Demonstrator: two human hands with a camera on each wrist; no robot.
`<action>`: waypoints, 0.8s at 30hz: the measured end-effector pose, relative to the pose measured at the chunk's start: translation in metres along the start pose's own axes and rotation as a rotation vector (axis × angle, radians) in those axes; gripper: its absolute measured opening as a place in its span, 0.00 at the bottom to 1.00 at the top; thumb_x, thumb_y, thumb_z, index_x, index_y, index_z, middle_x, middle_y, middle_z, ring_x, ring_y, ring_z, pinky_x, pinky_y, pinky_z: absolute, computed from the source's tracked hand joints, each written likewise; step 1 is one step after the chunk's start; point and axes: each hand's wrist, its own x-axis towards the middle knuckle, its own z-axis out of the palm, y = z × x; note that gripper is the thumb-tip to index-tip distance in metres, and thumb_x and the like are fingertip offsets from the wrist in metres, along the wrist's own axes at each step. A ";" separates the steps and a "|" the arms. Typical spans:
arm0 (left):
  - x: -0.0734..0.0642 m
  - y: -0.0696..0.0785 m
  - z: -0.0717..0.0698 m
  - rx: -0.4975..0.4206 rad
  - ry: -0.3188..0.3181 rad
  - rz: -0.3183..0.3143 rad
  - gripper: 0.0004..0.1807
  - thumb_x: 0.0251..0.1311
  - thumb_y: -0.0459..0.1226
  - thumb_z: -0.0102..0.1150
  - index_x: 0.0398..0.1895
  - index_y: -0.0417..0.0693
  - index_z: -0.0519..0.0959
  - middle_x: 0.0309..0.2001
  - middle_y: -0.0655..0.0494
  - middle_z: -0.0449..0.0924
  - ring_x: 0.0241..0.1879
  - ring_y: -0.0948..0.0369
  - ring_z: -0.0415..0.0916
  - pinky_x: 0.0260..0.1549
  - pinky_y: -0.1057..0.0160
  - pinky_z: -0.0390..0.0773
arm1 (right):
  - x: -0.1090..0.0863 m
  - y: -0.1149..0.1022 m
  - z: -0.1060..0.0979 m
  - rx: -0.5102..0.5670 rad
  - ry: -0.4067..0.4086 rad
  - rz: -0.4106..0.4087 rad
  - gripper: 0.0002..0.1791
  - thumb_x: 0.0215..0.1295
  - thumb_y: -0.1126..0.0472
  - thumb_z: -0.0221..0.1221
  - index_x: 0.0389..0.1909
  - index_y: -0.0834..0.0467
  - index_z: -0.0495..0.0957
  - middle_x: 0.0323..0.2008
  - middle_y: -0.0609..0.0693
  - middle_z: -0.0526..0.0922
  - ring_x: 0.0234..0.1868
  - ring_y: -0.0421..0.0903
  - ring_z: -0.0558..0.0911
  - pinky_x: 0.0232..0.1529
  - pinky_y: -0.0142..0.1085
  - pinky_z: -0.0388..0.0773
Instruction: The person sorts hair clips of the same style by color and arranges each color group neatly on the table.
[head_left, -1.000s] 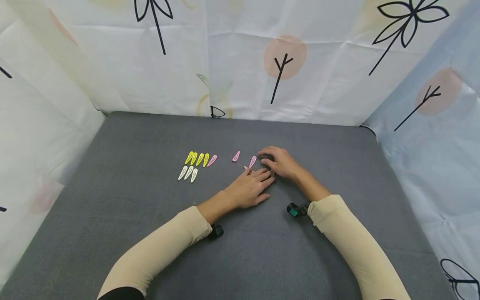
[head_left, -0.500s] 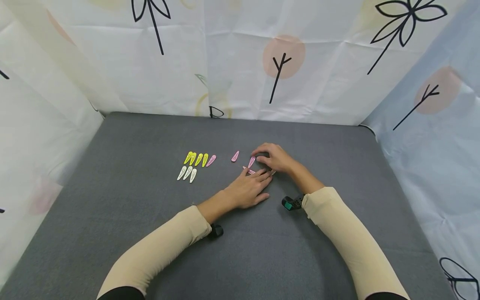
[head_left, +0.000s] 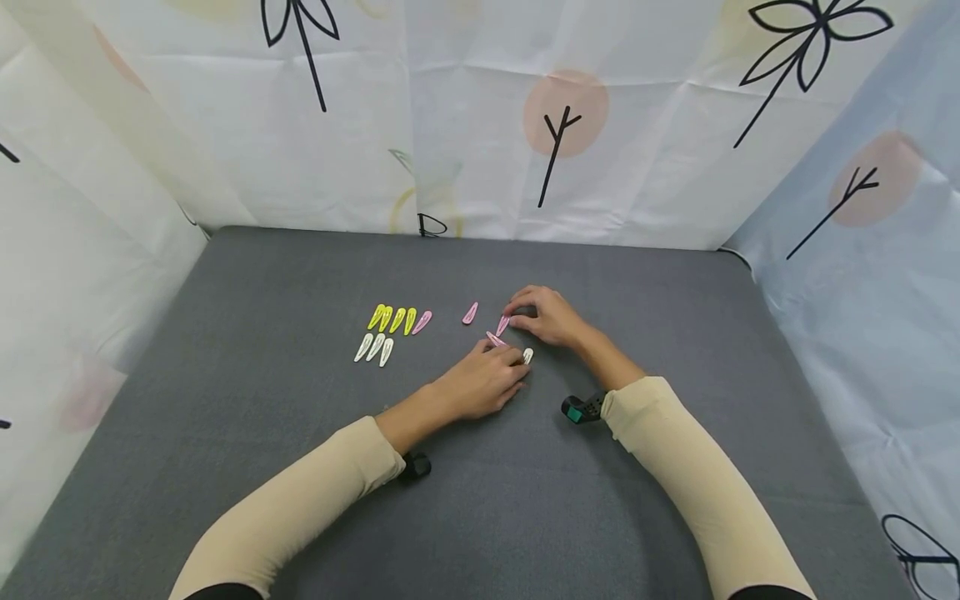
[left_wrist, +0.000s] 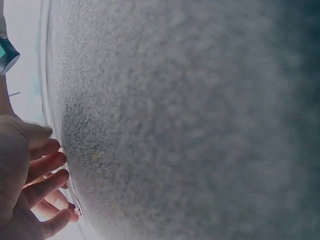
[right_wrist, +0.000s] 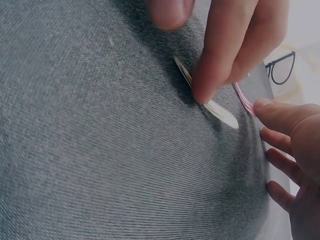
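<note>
The little hair clips lie on a grey counter (head_left: 480, 517). The right hand (head_left: 551, 317) is bent over one pink clip (head_left: 502, 327), and its grip looks pinched on the far end, with the thumb on one side. Just near of that clip, a slanted pink clip (head_left: 495, 339) lies by the fingertips of the left hand (head_left: 480, 379). The left hand's grip is loose, with a finger touching a white clip (right_wrist: 222, 115) on its right side. I cannot tell if it presses hard.

A lone pink clip (head_left: 470, 313) lies a bit to the left of the hands. Farther left there is a row of yellow clips (head_left: 399, 318), with a last pink clip (head_left: 423, 322) at its right end. The left white clips (head_left: 375, 346) lie just on the near side of that row.

I think each clip is very light and thin, stiff like metal, and smooth enough to slide on the cloth. It should not break easily, but a hard push could bend it or snap it open. The best place to hold is the wide round end, pinched at both edges with the thumb and a finger
</note>
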 end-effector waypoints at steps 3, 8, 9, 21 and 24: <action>-0.001 -0.001 0.000 -0.010 0.022 0.015 0.13 0.71 0.38 0.55 0.54 0.50 0.83 0.51 0.54 0.79 0.54 0.56 0.77 0.54 0.45 0.72 | 0.000 0.000 0.001 -0.007 0.004 0.008 0.09 0.65 0.66 0.65 0.44 0.64 0.86 0.49 0.61 0.82 0.56 0.58 0.77 0.60 0.53 0.67; 0.001 -0.005 0.001 -0.115 0.095 -0.006 0.10 0.68 0.36 0.59 0.49 0.50 0.85 0.44 0.56 0.82 0.48 0.58 0.80 0.47 0.48 0.74 | 0.000 0.000 0.003 -0.011 0.026 0.003 0.09 0.64 0.66 0.66 0.44 0.64 0.86 0.49 0.61 0.83 0.55 0.58 0.78 0.60 0.53 0.67; 0.002 -0.005 0.002 -0.140 0.109 -0.021 0.10 0.68 0.36 0.60 0.49 0.50 0.85 0.44 0.56 0.83 0.47 0.58 0.80 0.47 0.48 0.74 | -0.001 -0.001 0.003 -0.008 0.034 0.003 0.09 0.64 0.66 0.66 0.43 0.64 0.86 0.48 0.60 0.83 0.55 0.58 0.78 0.60 0.53 0.67; 0.007 -0.014 0.005 -0.245 0.096 -0.096 0.22 0.61 0.47 0.69 0.55 0.48 0.82 0.51 0.53 0.79 0.52 0.57 0.77 0.49 0.50 0.74 | -0.001 -0.001 0.009 -0.037 0.104 0.028 0.09 0.60 0.63 0.69 0.39 0.63 0.87 0.47 0.59 0.84 0.54 0.57 0.79 0.61 0.53 0.67; 0.006 -0.016 0.006 -0.258 0.094 -0.086 0.22 0.61 0.47 0.68 0.55 0.48 0.82 0.50 0.53 0.79 0.51 0.57 0.77 0.49 0.50 0.74 | 0.000 -0.001 0.010 -0.048 0.107 0.027 0.09 0.60 0.62 0.70 0.39 0.63 0.87 0.46 0.59 0.84 0.53 0.57 0.79 0.60 0.53 0.67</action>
